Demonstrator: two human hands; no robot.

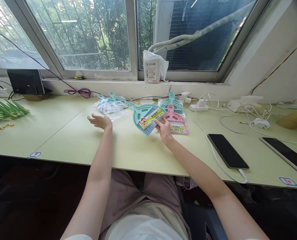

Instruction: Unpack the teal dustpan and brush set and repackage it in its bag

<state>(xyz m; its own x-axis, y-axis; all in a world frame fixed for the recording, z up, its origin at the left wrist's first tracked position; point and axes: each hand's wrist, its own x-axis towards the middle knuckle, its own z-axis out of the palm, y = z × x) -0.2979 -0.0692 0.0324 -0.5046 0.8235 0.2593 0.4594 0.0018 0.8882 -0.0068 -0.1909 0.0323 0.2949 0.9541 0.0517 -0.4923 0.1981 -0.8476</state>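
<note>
My right hand (164, 130) pinches the lower edge of a teal mini dustpan-and-brush set (144, 115) with a yellow label, held tilted just above the pale green table (70, 140). Right beside it lie a pink set (175, 120) and another teal set (172, 101) in clear bags. My left hand (100, 120) hovers open over the table, palm partly up, holding nothing. Just beyond it lies a heap of clear plastic bags with more teal sets (111, 103).
Two dark phones (227, 150) (285, 154) lie at the right with white cables and chargers (200, 105). Green plastic pieces (5, 109) sit at the far left. A black device (25, 81) and a white packet (152, 70) stand by the window sill.
</note>
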